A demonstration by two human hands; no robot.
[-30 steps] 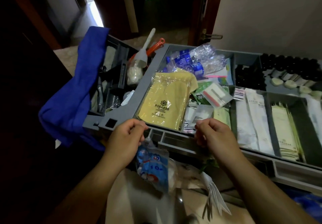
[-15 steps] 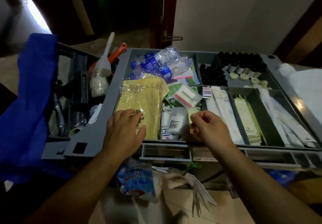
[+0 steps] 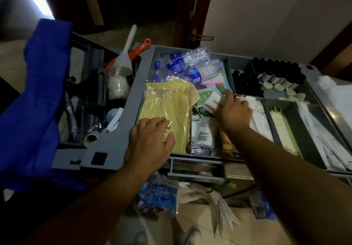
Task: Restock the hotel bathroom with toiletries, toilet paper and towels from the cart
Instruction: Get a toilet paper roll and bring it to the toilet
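The grey cart tray (image 3: 118,140) has several compartments of toiletries. My left hand (image 3: 150,145) lies flat, fingers spread, on a yellow plastic-wrapped pack (image 3: 167,103) in the left compartment. My right hand (image 3: 234,111) reaches into the heap of small packets beside it, and its fingertips touch a white packet with a pink stripe (image 3: 211,100). Long white sachets (image 3: 259,115) and green-edged sachets (image 3: 282,128) fill the compartments to the right. Small black-capped bottles (image 3: 276,71) stand at the back.
Crushed water bottles (image 3: 186,65) lie at the tray's back left. A blue cloth (image 3: 38,92) hangs over the cart's left end, beside a white brush (image 3: 125,60) and tools. A plastic bag (image 3: 158,199) hangs below the tray front. A door with a brass handle (image 3: 202,38) stands behind.
Both hands left the tray's front edge and moved into it: the left onto the yellow pack, the right forward to the small packets. The view swung to the right.
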